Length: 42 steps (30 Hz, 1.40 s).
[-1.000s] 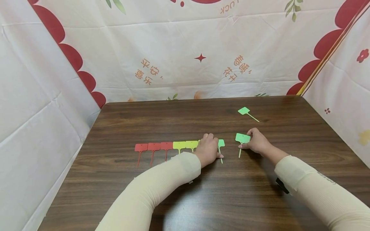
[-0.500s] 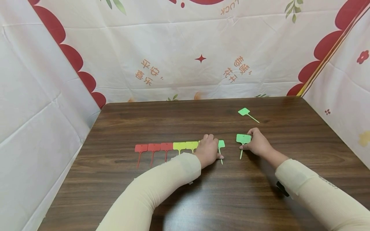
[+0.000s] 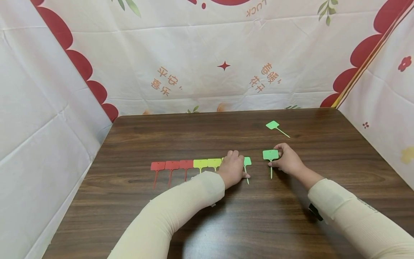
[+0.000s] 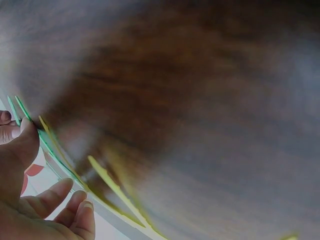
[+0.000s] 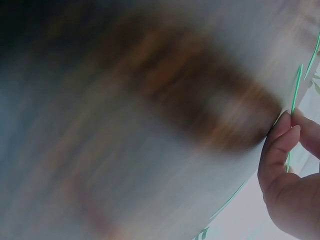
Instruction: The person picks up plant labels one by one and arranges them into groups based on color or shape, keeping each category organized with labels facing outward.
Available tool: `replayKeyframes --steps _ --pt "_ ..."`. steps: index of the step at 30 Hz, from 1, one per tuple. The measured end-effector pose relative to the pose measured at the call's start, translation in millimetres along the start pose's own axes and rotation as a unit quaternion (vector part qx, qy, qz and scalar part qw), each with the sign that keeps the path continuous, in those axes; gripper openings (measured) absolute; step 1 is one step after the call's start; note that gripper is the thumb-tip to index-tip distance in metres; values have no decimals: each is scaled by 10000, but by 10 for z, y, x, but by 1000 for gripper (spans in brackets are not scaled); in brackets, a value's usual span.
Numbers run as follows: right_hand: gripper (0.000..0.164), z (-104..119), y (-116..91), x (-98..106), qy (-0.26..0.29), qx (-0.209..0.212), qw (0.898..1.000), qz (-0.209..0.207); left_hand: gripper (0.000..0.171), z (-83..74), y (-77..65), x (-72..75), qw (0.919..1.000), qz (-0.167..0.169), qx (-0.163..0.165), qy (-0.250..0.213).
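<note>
My right hand [image 3: 288, 160] pinches a green T-shaped plant label [image 3: 270, 155] by its right side, with the stem pointing toward me. In the right wrist view, that label appears as a thin green strip between thumb and fingers. My left hand [image 3: 231, 169] rests over the right part of a row of labels, its thumb by the stem of a green label [image 3: 247, 161] at the row's end. The left wrist view has its fingers [image 4: 60, 197] loosely bent around the label edges. The hand hides part of the row, including most of a third yellow label.
Left of my left hand, red labels [image 3: 172, 165] and yellow labels [image 3: 200, 163] lie edge to edge on the dark wooden table [image 3: 129, 216]. Another green label [image 3: 272, 125] lies slanted farther back. A printed white cloth [image 3: 200, 46] hangs behind the table.
The green label in my right hand has turned slightly, its stem now nearly straight toward me. My left hand has stayed in place on the row.
</note>
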State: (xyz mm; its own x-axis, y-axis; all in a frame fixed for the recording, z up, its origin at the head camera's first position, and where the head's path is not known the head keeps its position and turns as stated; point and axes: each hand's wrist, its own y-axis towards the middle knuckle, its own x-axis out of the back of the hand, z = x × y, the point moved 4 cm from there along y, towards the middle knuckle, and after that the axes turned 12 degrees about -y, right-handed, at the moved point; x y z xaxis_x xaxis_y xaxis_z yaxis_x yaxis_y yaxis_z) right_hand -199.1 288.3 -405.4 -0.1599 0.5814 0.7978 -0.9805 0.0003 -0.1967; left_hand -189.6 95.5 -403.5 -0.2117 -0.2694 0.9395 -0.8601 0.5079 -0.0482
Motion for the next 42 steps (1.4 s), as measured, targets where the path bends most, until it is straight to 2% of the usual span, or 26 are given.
replayKeyframes --steps 15,29,42 --pt "65 32 -6 -58 574 -34 9979 294 47 -2 17 -18 9999 102 55 39" --pt "63 116 -37 -138 539 221 9974 424 47 3 28 -29 9999 92 103 77" --pt "62 209 -52 -171 363 248 9980 454 47 -2 18 -16 9999 86 35 133"
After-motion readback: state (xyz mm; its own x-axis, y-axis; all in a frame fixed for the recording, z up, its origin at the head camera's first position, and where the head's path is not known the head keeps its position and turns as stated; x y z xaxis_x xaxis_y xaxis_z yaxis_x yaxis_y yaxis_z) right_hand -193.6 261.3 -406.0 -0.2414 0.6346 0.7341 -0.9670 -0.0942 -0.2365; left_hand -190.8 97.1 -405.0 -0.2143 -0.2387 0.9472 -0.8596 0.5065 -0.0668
